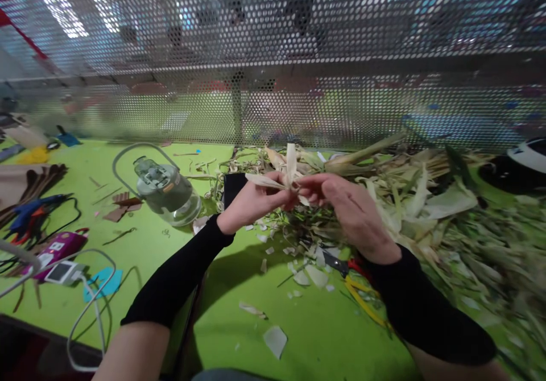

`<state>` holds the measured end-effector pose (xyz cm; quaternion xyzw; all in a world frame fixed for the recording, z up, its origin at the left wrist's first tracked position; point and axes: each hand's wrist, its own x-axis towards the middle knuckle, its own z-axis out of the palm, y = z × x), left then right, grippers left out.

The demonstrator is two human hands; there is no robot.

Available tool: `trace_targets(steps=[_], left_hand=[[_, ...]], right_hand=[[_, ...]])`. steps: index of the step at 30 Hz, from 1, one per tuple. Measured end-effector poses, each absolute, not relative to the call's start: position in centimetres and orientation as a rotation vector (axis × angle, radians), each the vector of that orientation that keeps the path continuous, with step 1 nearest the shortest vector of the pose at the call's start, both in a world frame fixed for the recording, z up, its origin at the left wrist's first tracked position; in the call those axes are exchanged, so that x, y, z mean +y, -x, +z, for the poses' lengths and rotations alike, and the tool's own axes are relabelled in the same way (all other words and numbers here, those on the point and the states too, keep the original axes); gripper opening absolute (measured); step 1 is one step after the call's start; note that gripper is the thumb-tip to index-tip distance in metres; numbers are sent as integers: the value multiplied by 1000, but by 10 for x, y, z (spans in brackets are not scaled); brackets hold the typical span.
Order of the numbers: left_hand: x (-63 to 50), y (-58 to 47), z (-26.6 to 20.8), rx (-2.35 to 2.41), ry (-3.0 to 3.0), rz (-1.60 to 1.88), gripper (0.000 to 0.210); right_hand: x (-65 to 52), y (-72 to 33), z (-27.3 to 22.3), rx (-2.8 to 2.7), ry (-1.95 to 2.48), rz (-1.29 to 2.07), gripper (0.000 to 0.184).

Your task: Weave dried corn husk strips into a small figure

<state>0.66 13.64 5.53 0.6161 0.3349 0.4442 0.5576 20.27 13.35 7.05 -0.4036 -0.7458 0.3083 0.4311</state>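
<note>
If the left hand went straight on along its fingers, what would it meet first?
Most likely the right hand, whose fingers are close by at the pale husk piece in the left hand; exact depth there is unclear.

A pale husk piece sits in the fingers, one strip upright, another pointing left.

Jug left of husks

left grip: holding husk strips | right grip: touching them | husk pile: right
</note>
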Motion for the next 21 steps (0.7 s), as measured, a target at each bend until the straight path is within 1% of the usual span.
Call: trace_targets(steps=[1, 3, 6, 7, 9, 12, 16, 21], left_hand=[[136, -7, 55, 767, -1448, 1045, 20], [135, -9, 55, 737, -1445, 1022, 16], [133, -13, 55, 728, -1435, 971, 13], [132, -13, 55, 725, -1415, 956, 13], [132, -15, 56, 722, -1341, 944, 15], [132, -15, 57, 727, -1195, 955, 24], [135, -16, 57, 721, -1104, 953, 35], [135, -17, 57, 723, -1137, 977, 39]], right_hand=[[135, -204, 70, -1814, 998, 810, 46], [137, -203, 68, -1787, 999, 823, 40], [138, -199, 64, -1850, 985, 710, 24], [138, -197, 62, -1851, 963, 676, 19], [138, -194, 61, -1829, 919, 618, 17], [137, -195, 60, -1836, 823, 509, 10], [138, -201, 62, -1983, 735, 373, 13], [140, -201, 63, -2005, 738, 339, 13]])
